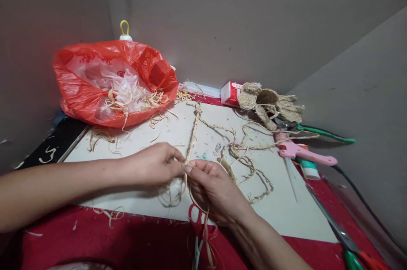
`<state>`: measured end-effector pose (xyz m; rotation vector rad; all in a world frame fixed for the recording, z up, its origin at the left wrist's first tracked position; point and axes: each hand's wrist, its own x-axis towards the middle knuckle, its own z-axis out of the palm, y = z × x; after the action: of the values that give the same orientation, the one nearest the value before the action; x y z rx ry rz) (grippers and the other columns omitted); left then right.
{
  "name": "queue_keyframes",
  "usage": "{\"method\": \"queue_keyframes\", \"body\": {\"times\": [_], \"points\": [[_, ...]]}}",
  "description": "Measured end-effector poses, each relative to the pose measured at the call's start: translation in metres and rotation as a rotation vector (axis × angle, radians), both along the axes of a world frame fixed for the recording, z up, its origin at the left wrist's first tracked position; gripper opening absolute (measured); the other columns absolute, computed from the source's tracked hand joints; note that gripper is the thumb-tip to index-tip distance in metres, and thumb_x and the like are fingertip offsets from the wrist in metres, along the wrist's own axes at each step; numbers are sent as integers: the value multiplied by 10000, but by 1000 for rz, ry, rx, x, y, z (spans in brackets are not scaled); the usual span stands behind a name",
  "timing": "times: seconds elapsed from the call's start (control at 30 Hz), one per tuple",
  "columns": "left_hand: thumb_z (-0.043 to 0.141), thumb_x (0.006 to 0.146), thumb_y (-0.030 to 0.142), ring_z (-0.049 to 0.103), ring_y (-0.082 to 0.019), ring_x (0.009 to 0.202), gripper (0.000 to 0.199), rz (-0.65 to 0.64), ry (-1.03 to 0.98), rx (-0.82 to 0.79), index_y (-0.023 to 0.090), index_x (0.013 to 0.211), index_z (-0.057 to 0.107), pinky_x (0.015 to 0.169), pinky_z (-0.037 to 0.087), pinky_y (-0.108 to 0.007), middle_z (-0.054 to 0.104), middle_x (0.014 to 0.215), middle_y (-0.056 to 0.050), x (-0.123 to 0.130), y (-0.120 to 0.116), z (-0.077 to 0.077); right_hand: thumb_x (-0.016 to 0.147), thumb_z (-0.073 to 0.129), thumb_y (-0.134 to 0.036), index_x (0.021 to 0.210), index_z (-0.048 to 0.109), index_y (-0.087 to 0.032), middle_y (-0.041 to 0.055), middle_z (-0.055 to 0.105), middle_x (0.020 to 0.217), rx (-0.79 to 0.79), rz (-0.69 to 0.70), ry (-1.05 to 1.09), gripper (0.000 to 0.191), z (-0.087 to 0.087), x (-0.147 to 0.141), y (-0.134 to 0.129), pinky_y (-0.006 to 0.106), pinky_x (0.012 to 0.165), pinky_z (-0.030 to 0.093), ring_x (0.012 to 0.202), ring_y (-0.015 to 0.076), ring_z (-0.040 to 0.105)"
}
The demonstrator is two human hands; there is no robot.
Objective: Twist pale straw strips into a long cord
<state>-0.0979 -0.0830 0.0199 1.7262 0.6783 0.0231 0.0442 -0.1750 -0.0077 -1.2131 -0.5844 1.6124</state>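
A straw braid [193, 138] runs from a knotted end on the white board down to my two hands. My right hand [216, 189] pinches its near end between thumb and forefinger, with loose strands hanging below. My left hand [162, 164] meets it from the left, fingers closed at the same spot; the exact strand in them is partly hidden. Beside and below the left hand lies a pale, thin, loose coil [173, 191]. Under the right hand, red-handled scissors [196, 229] rest at the board's front edge, partly covered by strands.
A red plastic bag [82, 104] of straw strips stands back left. Long braided cord [244, 155] lies tangled to the right. Beyond it are a pink glue gun [295, 150], woven straw pieces [270, 100], a red-and-white box [230, 93] and large shears [343, 232]. The board [286, 215] covers red cloth.
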Motion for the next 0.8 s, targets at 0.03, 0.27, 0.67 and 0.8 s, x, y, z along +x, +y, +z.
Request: {"method": "queue_keyframes", "body": {"times": [0.03, 0.27, 0.67, 0.8], "points": [[484, 807, 281, 426, -83, 475, 216, 69, -36, 90, 125, 898, 602, 457, 323, -194, 494, 552, 35, 1, 5, 1, 746, 685, -360, 628, 521, -170, -115, 311, 381, -2, 11, -4, 278, -1, 2, 0, 191, 329, 90, 326, 30, 156], [515, 773, 260, 507, -93, 567, 119, 11, -137, -380, 143, 756, 527, 598, 419, -230, 547, 629, 13, 10, 6, -14, 711, 726, -373, 611, 559, -150, -106, 318, 389, -4, 69, -42, 296, 4, 7, 1, 201, 343, 81, 347, 32, 158], [408, 790, 191, 468, -101, 616, 199, -4, -136, 5, 149, 671, 562, 600, 355, -212, 543, 651, 13, 11, -2, -17, 756, 681, -389, 670, 534, -162, -105, 328, 434, -34, 208, -179, 284, 8, 18, 2, 201, 381, 132, 383, 47, 194], [385, 780, 168, 450, -103, 577, 224, -76, -81, 239, 159, 642, 562, 586, 329, -222, 507, 589, 28, 10, 2, -14, 800, 617, -385, 683, 540, -163, -68, 409, 521, 27, 265, -319, 263, 10, 20, 1, 196, 421, 216, 444, 64, 282]]}}
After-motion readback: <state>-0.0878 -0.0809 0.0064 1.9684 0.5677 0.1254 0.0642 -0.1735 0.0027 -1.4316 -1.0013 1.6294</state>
